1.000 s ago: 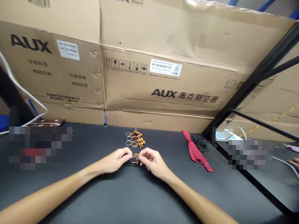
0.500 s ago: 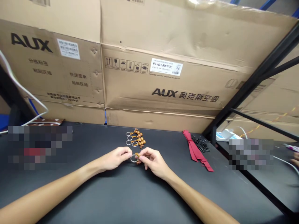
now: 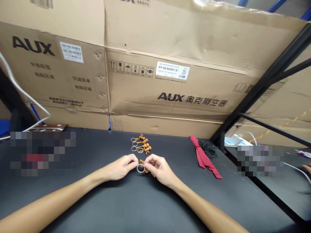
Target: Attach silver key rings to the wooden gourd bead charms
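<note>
A metal key ring with an orange cord and brown beads is between my hands, above the black table. My right hand pinches its cord and beads at the ring's right side. On the left, my left hand has its thumb and fingers pressed together close to the ring; what they hold, if anything, is too small to make out. Just beyond my hands lie several similar key rings with wooden beads, their rings towards the left.
Red fabric strips and a pile of black clips lie to the right. Large cardboard boxes stand behind. A black metal frame slants at the right. Another person's hand shows at the far right edge.
The ring between my hands has shifted slightly down and right and faces the camera more. Its orange cord shows more above it. My left hand has moved very slightly.
</note>
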### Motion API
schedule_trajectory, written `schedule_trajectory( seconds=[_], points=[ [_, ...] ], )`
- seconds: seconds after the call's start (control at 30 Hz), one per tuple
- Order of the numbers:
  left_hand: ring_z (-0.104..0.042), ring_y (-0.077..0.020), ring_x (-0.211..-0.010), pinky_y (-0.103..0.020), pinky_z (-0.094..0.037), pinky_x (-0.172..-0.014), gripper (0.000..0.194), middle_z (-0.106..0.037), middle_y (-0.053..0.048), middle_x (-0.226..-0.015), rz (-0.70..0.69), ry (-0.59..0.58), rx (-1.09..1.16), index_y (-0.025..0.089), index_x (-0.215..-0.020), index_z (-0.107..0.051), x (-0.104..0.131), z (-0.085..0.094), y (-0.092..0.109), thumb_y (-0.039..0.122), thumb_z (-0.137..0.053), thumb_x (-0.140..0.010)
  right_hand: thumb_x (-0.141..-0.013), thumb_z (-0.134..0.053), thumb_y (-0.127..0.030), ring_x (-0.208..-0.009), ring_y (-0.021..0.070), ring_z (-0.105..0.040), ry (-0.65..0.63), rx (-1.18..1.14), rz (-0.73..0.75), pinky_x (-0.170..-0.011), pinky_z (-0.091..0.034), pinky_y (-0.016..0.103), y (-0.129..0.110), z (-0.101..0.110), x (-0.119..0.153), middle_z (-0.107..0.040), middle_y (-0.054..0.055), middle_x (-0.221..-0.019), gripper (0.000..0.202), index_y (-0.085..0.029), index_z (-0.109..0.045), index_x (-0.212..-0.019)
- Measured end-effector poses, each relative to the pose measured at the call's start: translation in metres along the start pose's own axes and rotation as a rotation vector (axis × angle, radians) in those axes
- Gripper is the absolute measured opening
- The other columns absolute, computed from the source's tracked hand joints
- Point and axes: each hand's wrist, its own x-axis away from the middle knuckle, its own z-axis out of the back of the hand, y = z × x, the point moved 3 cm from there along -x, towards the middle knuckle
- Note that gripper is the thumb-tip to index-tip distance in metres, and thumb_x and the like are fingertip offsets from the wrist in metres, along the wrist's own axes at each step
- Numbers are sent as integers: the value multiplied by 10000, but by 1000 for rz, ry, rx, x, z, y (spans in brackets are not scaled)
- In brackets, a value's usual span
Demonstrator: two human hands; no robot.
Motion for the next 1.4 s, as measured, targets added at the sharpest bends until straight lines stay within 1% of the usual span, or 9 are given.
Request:
schedule_trajectory(
  seconds=[0.1, 0.43, 0.53, 0.63, 0.7, 0.87, 1.0, 1.27, 1.4],
  points=[
    [-496, -161, -758, -282, -414, -744, 285, -542, -1, -821, -25, 34, -62, 185, -810, -504, 1, -3, 1, 368, -362, -975, -796, -682, -479, -655, 134, -602, 24, 52, 17, -666, -496, 273, 3, 1, 0, -640, 2, -725, 312, -180, -596, -777],
    [-494, -180, -795, -321, -431, -759, 228, -532, -24, -842, -158, 164, -235, 197, -808, -485, 4, -11, -1, 259, -345, -978, -861, -593, -351, -633, 146, -589, 96, 318, 78, -635, -483, 266, 7, 9, -1, -651, 9, -702, 178, -193, -598, -780],
    [-508, -181, -814, -308, -432, -756, 138, -544, -18, -885, -178, 138, -224, 200, -884, -518, 10, -9, 2, 327, -498, -935, -862, -592, -346, -618, 144, -582, 119, 346, 83, -617, -472, 259, 8, 12, -1, -647, 4, -688, 176, -193, -595, -775],
    [-511, -195, -880, -303, -423, -791, 178, -554, -27, -951, -255, 39, -308, 204, -932, -558, 18, -9, 8, 346, -642, -865, -867, -595, -354, -622, 145, -584, 127, 347, 85, -624, -473, 260, 10, 15, -2, -649, 5, -690, 180, -192, -601, -787],
    [-508, -192, -891, -305, -405, -825, 86, -557, -33, -959, -319, 3, -398, 203, -929, -576, 22, -10, 12, 288, -572, -927, -867, -596, -354, -625, 147, -586, 130, 334, 85, -633, -476, 263, 11, 15, -2, -649, 7, -691, 181, -192, -600, -787],
    [-497, -203, -811, -327, -399, -809, 210, -540, -55, -881, -429, 34, -661, 178, -890, -559, 23, -13, 13, 197, -387, -1008, -860, -600, -364, -627, 145, -592, 131, 297, 83, -642, -482, 266, 11, 14, -3, -654, 8, -703, 186, -193, -599, -786],
    [-492, -237, -799, -344, -421, -786, 182, -539, -92, -874, -458, 20, -825, 155, -907, -549, 21, -16, 7, 92, -385, -953, -859, -599, -367, -631, 148, -595, 124, 287, 81, -643, -485, 268, 12, 13, -3, -652, 6, -698, 186, -194, -600, -791],
    [-519, -269, -903, -412, -397, -975, 265, -551, -115, -932, -430, 14, -980, 129, -1002, -538, 21, -20, -2, -22, -442, -806, -853, -599, -346, -636, 146, -587, 136, 306, 81, -643, -476, 264, 14, 13, -4, -646, 5, -705, 169, -193, -597, -783],
    [-524, -263, -890, -409, -418, -942, 264, -548, -114, -940, -433, 10, -921, 130, -1038, -520, 22, -18, 0, -5, -414, -837, -848, -607, -355, -648, 146, -595, 129, 283, 68, -654, -484, 267, 12, 12, -4, -640, 3, -702, 176, -191, -598, -783]
  ],
)
